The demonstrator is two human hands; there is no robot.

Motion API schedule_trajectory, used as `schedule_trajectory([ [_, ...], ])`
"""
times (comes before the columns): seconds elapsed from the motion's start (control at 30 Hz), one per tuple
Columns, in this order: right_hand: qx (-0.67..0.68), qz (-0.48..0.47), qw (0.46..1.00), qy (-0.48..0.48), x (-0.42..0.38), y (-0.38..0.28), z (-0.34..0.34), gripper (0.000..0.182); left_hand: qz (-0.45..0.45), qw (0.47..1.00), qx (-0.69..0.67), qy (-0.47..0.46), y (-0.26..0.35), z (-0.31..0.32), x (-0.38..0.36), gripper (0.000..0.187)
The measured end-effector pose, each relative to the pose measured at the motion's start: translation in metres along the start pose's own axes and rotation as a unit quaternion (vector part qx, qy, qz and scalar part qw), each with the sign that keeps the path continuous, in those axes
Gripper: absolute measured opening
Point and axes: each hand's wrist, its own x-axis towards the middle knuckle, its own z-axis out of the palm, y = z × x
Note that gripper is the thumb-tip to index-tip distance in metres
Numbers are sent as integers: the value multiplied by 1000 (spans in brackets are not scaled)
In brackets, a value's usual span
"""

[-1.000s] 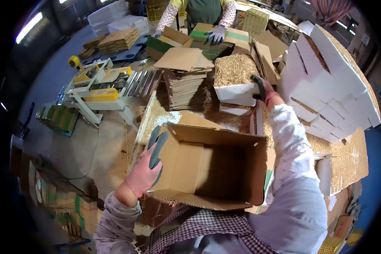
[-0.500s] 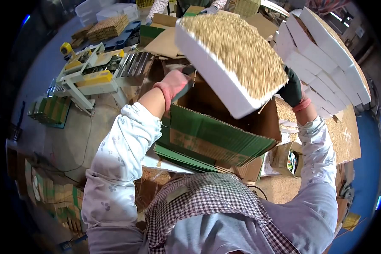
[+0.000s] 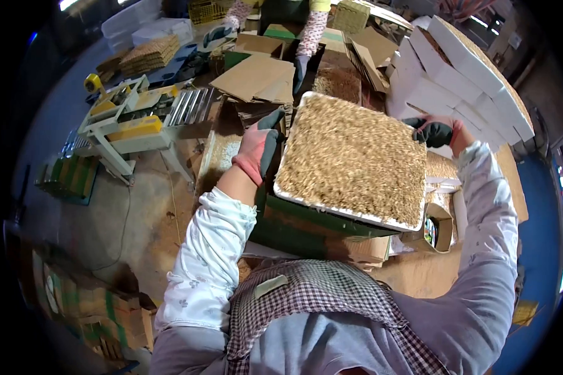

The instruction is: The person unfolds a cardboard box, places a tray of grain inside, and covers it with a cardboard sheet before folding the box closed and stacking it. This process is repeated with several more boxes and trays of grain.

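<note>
White-edged tray (image 3: 355,215) lies over my green carton (image 3: 294,220), my right hand (image 3: 439,131) curled on its far right corner, my left hand (image 3: 257,149) half-open at left, grip unclear; uneven support could tip it, spilling tan flakes (image 3: 356,156).

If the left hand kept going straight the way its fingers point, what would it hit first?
Probably the stacked flat cardboard just beyond the left hand's fingertips, though the heights are hard to judge from this single view.
</note>
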Motion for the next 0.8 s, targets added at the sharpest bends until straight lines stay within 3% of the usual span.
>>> schedule_trajectory([
  [0.07, -133, 103, 986, -13, 1, -37, 16, 43, 6, 999, -36, 19, 7, 30, -22, 45],
  [0.13, -175, 157, 969, -70, 4, -82, 54, 46, 43, 996, 57, 52, 3, 30, -27, 46],
  [0.17, -306, 231, 922, -52, 11, -105, 78, 51, 37, 996, 58, 54, 3, 27, -29, 46],
  [0.2, -158, 191, 965, -80, 22, -87, 74, 55, 14, 997, 40, 64, 3, 23, -30, 47],
  [0.27, -256, 220, 932, -129, 53, -72, 78, 56, -11, 997, 23, 77, -1, 17, -30, 48],
  [0.3, -253, 221, 933, -131, 60, -66, 83, 56, 29, 997, 37, 55, -7, 18, -29, 51],
  [0.37, -518, 55, 850, -80, 65, -51, 95, 52, 54, 997, 40, 43, -13, 16, -32, 53],
  [0.4, -515, 60, 851, -85, 63, -46, 106, 52, 48, 997, 35, 45, -11, 14, -34, 53],
  [0.5, -679, 5, 728, 93, 49, -32, 125, 46, 38, 998, 44, 35, -3, 21, -32, 54],
  [0.53, -679, 14, 728, 94, 43, -25, 129, 46, 35, 998, 39, 29, -1, 24, -33, 54],
  [0.63, -806, -174, 551, 128, 28, -24, 140, 19, 15, 999, -39, 4, -1, 21, -31, 54],
  [0.73, -651, -196, 645, 350, -5, -61, 186, 36, 22, 998, -28, 44, 2, 24, -36, 54],
  [0.77, -428, -94, 846, 305, -10, -60, 194, 65, 25, 999, -36, 5, -3, 17, -37, 54],
  [0.8, -348, -103, 899, 246, -7, -34, 197, 102, 20, 999, -39, 7, -5, 16, -40, 54],
])
